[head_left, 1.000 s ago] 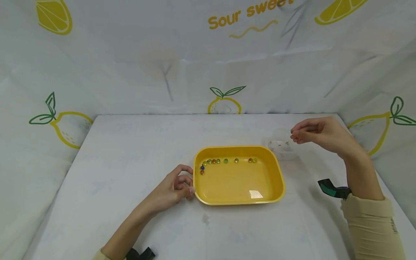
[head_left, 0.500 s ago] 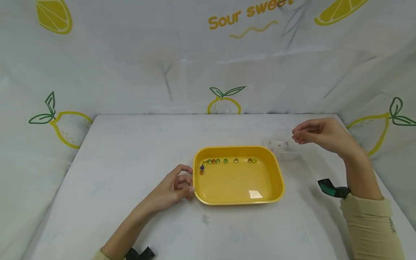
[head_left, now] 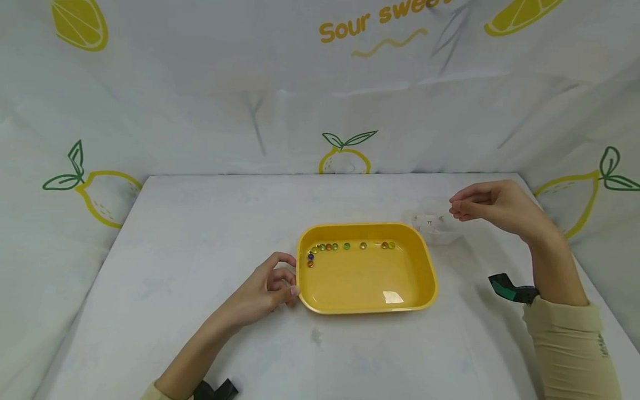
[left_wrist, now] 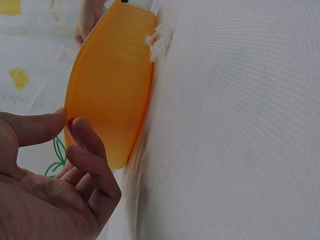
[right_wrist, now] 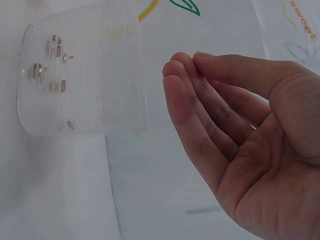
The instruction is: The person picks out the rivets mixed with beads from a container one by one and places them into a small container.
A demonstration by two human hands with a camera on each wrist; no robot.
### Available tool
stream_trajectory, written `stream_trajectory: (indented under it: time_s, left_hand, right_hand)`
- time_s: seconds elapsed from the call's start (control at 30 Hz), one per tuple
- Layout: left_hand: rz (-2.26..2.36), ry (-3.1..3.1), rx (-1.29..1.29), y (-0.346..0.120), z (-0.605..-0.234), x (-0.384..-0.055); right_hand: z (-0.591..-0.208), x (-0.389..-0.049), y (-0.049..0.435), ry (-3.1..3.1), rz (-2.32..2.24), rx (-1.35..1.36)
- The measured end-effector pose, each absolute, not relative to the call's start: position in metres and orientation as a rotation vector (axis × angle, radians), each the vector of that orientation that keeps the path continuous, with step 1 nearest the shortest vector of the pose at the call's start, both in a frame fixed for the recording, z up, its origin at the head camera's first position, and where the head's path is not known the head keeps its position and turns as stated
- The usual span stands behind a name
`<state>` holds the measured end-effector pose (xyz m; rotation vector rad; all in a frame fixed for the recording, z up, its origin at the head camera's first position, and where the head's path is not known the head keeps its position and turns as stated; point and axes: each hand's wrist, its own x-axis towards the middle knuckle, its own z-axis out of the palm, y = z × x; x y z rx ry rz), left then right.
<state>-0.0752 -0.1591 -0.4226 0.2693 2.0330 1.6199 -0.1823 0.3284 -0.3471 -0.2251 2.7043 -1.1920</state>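
My left hand (head_left: 267, 290) holds the left end of a yellow plastic tray (head_left: 350, 286), thumb and fingers at its rim. Several colored glass marbles (head_left: 328, 246) lie in the tray, along its far side and far left corner. At the back right, my right hand (head_left: 500, 206) is raised beside a clear plastic box (right_wrist: 120, 95). The thumb meets the fingertips, and I cannot tell whether something tiny is between them. Inside the box, small metal thumbtacks (right_wrist: 56, 46) show through the wall.
A white cloth covers the table (head_left: 175, 266), and a lemon-print curtain (head_left: 200, 89) hangs behind it and along both sides. The clear box stands just behind the tray's far right corner. A frayed white tuft (left_wrist: 159, 44) lies by the tray.
Over the last second the right hand has shifted very slightly right, fingertips still together. The left hand, tray and marbles have stayed in place.
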Motion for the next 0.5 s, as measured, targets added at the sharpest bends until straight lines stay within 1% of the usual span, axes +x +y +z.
stream_trajectory:
  time_s: [0.5]
  left_hand:
    - [1.621,2.036,0.275,-0.1593,-0.4229,-0.0749]
  right_hand:
    - [-0.3496,-0.1813,0.3249,2.701,-1.172,-0.262]
